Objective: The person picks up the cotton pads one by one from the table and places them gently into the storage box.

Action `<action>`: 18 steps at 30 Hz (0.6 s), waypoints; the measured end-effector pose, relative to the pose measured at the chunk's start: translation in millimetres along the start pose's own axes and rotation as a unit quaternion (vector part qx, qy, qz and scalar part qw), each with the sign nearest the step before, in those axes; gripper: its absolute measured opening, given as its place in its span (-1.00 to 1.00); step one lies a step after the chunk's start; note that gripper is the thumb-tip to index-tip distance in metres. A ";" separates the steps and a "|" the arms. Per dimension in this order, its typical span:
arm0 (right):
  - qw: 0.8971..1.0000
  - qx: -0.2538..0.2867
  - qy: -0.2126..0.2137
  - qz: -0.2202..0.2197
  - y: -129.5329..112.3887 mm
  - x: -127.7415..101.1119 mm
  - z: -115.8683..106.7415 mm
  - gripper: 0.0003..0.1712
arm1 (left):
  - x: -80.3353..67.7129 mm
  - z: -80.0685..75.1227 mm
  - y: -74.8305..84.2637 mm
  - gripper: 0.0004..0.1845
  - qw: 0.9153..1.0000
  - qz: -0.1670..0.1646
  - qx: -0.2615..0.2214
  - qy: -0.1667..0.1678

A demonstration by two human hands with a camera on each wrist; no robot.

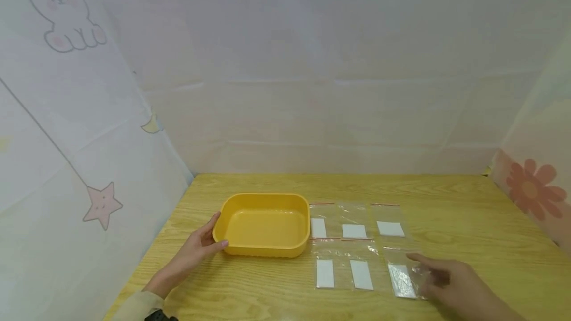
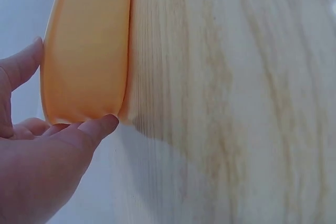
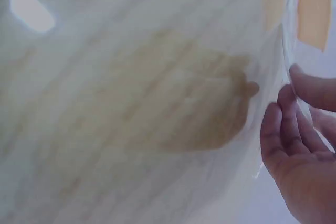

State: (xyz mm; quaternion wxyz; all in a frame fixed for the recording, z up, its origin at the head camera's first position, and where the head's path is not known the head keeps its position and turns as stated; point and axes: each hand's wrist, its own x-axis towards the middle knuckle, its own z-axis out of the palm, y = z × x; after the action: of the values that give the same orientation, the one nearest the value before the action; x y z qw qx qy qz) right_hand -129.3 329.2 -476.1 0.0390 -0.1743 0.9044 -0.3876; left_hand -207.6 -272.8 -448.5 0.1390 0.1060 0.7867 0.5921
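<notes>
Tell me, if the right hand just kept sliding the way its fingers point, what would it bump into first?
The right hand points left, already at the nearest-right clear bag. Going on, it would probably meet the neighbouring bag next.

Wooden table [image 1: 468, 222]: yellow tray [image 1: 263, 201] left of centre, six clear zip bags [image 1: 354, 227] with white inserts in two rows just right of it.
</notes>
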 end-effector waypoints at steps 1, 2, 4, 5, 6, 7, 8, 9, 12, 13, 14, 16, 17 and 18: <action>1.000 0.020 -0.009 -0.003 0.2 0.8 -1.5 -0.25 | 0.0 0.6 -0.2 -0.06 1.000 0.000 -0.004 0.001; 0.999 0.042 -0.019 -0.002 0.4 1.7 -3.2 -0.25 | 0.1 1.2 -0.4 -0.05 1.000 0.000 -0.009 0.002; 0.995 0.087 -0.031 -0.024 1.5 4.3 -6.3 -0.28 | 0.4 2.3 -0.8 -0.04 1.000 0.000 -0.020 0.003; 0.993 0.101 -0.031 -0.042 1.7 6.2 -7.6 -0.28 | 0.7 2.8 -1.1 -0.03 1.000 0.000 -0.025 0.002; 0.991 0.117 -0.033 -0.058 1.2 8.4 -9.4 -0.28 | 0.8 3.3 -1.3 -0.02 1.000 -0.001 -0.031 0.002; 0.987 0.141 -0.038 -0.072 0.3 10.7 -11.7 -0.27 | 1.1 3.6 -1.6 -0.01 0.999 0.001 -0.037 0.001; 0.982 0.163 -0.046 -0.081 -1.6 13.6 -14.1 -0.25 | 1.4 3.9 -1.9 0.00 0.999 0.001 -0.042 0.001; 0.977 0.183 -0.053 -0.092 -4.3 16.9 -16.6 -0.23 | 1.6 4.2 -2.2 0.01 0.999 0.002 -0.046 0.001; 0.967 0.233 -0.066 -0.075 -19.6 28.2 -25.2 -0.22 | 2.3 4.7 -2.5 0.02 0.998 0.004 -0.058 0.002; 0.964 0.247 -0.069 -0.070 -25.9 32.7 -27.8 -0.23 | 2.3 4.8 -2.4 0.02 0.998 0.004 -0.062 0.003; 0.964 0.249 -0.067 -0.063 -33.2 37.7 -29.9 -0.24 | 2.3 5.1 -2.6 0.02 0.998 0.003 -0.066 0.004; 0.965 0.248 -0.062 -0.050 -49.8 48.0 -33.3 -0.26 | 1.6 5.7 -2.4 0.02 0.997 0.002 -0.075 0.004; 0.965 0.250 -0.064 -0.044 -58.0 53.8 -34.3 -0.25 | 1.1 6.0 -2.5 0.01 0.997 0.003 -0.079 0.003; 0.966 0.249 -0.066 -0.037 -67.0 59.7 -34.6 -0.23 | 0.6 6.4 -2.6 0.01 0.997 0.004 -0.082 0.004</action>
State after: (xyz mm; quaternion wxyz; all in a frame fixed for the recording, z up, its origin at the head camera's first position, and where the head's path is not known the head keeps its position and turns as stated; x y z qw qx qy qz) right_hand -173.2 289.6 -400.2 0.1264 -0.2180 0.7676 -0.5894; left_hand -205.9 -267.6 -452.7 0.1422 0.0949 0.7353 0.6558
